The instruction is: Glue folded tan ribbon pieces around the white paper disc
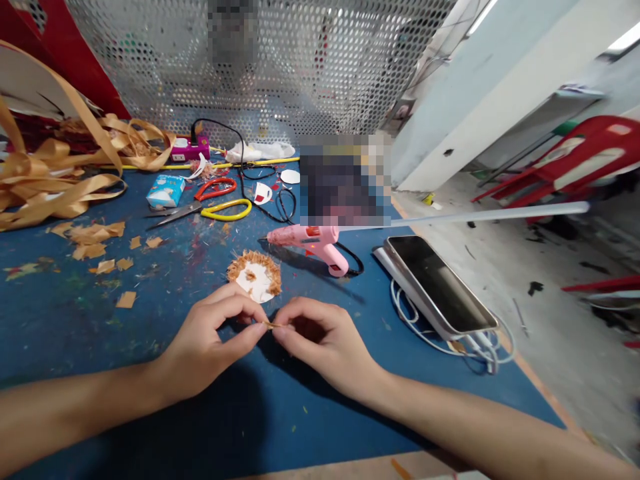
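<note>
My left hand [220,333] and my right hand [325,333] meet above the blue table, thumbs and fingertips pinched on a small piece of golden-brown ribbon [271,325]. Only a sliver of the ribbon shows between the fingertips. Just beyond my hands lies a white paper disc [260,281] edged with frayed golden ribbon bits. Behind the disc, a pink glue gun [315,240] rests with its nozzle toward the left and a long glue stick [475,215] out of its back. Cut ribbon squares [127,299] are scattered to the left.
Scissors [210,205] with red and yellow handles lie beyond the ribbon scraps, near a blue packet [165,191]. Loose golden ribbon [55,180] heaps at the far left. A phone [443,283] and white cable sit at the right table edge. A perforated metal panel [280,80] stands behind.
</note>
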Tool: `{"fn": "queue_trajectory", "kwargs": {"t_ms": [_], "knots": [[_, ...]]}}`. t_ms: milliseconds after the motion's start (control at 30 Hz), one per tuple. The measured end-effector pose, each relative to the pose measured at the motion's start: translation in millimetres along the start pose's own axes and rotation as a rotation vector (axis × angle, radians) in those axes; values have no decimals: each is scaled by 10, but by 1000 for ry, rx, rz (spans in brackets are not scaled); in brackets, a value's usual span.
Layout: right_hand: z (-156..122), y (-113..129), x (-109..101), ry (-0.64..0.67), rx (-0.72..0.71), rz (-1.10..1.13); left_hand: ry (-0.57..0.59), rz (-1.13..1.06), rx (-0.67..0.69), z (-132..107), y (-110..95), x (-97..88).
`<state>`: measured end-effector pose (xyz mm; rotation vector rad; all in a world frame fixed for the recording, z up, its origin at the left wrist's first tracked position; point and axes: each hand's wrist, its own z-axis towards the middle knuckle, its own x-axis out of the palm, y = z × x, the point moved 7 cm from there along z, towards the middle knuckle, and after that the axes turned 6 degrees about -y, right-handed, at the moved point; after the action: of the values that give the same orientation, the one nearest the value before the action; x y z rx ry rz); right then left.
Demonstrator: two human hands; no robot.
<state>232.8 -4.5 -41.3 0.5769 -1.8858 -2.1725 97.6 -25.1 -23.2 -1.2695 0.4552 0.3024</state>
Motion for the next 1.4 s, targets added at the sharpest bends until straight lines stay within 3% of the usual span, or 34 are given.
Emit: {"fn": "queue_trajectory", "kwargs": {"t_ms": [367,933,1267,1400], "knots": [[-66,152,7,-5,-247,-185,25,88,190,-70,-90,30],[-215,213,99,16,-501,-424,16,457,527,-180,-290,130],[-325,231,180,46,-708,-637,32,471,527,-202,-299,156],[-320,285,147,12,-720,-649,27,379,429,-177,-257,112]]}}
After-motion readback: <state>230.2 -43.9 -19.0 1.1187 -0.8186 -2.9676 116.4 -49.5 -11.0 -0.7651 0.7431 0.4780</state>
